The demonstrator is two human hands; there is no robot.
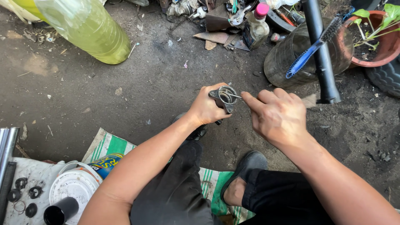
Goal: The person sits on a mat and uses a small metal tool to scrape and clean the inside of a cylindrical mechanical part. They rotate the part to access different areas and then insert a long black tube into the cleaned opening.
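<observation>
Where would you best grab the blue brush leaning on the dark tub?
Take the blue brush by its long blue handle, low near the free end, coming from the left. The bristle head points up right against the black tube, so that end is crowded, while the handle lies bare across the dark tub.

Blue brush [310, 55], green-striped sack [112, 146], pink-capped bottle [256, 26]

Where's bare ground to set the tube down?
Widest free patch: dirt between the yellow bottle, the left hand and the striped sack. Smaller patch right of the right hand, below the black tube. Crowded: scrap pile up top, white board with rings bottom-left.
</observation>
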